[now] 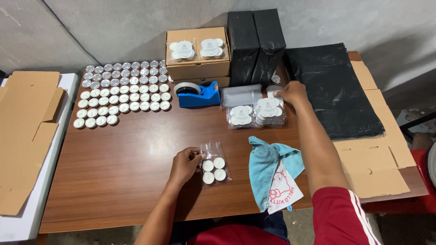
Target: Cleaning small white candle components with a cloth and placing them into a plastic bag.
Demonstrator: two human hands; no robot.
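My left hand (184, 165) pinches the left edge of a small clear plastic bag (214, 162) that lies on the brown table (122, 154) with several white tealight candles inside. My right hand (292, 93) reaches far across the table and touches a small white round thing (273, 89) just behind a stack of filled candle bags (270, 111). A second pile of filled bags (240, 116) lies beside that stack.
Rows of loose tealights (120, 93) cover the far left. A blue tape dispenser (196, 93), an open cardboard box (197, 52) with packed bags, black bags (256, 43), black sheets (334, 90), a blue cloth (272, 174) and flat cardboard (27, 131) surround the hands.
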